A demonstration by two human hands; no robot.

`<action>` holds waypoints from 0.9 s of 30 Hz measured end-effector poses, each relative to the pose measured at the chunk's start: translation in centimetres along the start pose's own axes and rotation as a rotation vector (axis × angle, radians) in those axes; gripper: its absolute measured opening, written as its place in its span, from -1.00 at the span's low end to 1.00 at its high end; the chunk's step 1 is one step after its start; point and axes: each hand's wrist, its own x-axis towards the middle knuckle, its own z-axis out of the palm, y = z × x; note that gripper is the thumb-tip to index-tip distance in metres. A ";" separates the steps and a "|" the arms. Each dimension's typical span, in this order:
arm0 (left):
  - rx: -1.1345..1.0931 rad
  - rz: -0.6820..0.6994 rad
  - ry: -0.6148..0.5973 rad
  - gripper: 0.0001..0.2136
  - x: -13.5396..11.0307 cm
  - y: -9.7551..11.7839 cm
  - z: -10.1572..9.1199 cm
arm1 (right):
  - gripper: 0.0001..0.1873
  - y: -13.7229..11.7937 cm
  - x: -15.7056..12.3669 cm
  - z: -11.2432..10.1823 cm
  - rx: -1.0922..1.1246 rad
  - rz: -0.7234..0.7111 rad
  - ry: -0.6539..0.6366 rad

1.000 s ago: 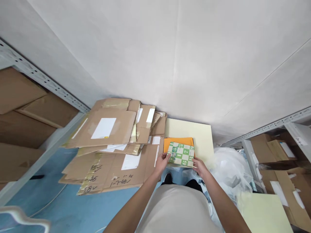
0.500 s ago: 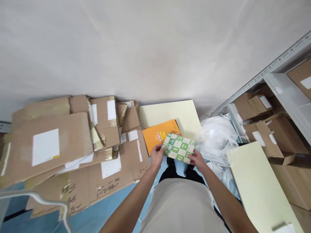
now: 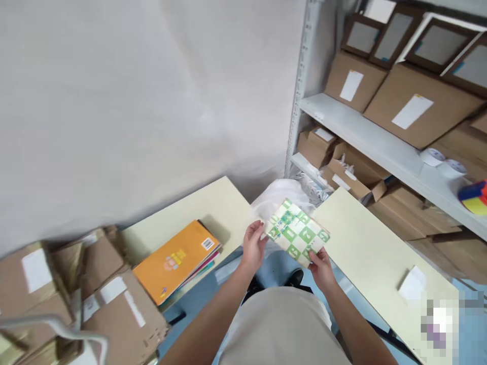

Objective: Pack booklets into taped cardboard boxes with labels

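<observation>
Green-and-white book hung in mid-air, near the gap between the left table and the right table, our right hand pinching its right edge. Our left hand curled by its left corner; whether those fingers touched it, we could not tell. Had the right pinch slackened, the book might have tipped and dropped.

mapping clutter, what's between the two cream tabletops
In the head view: translucent white plastic bundle, blue floor; above them, a green-and-white checked paper booklet in the right hand.
</observation>
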 end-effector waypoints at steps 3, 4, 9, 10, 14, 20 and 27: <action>0.045 -0.107 -0.301 -0.57 -2.4 -1.4 5.4 | -0.37 -1.8 -0.7 -3.4 0.081 -0.071 0.056; 0.086 -0.140 -0.400 -0.54 -3.2 -2.1 6.9 | -0.36 -2.3 -0.9 -4.3 0.096 -0.091 0.063; 0.202 -0.219 -0.621 -0.45 -6.1 -5.4 13.2 | -0.34 -4.5 -2.0 -8.0 0.158 -0.173 0.113; 0.207 -0.231 -0.633 -0.45 -6.4 -5.9 14.1 | -0.34 -4.7 -2.2 -8.6 0.170 -0.183 0.130; 0.230 -0.253 -0.641 -0.43 -6.6 -7.7 16.7 | -0.33 -5.1 -2.5 -10.1 0.192 -0.220 0.212; 0.286 -0.261 -0.646 -0.42 -5.6 -9.1 19.3 | -0.27 -5.4 -1.7 -10.7 0.172 -0.315 0.260; 0.448 -0.234 -0.764 -0.42 -2.0 -9.6 21.3 | -0.15 -6.8 -1.5 -13.1 0.122 -0.388 0.362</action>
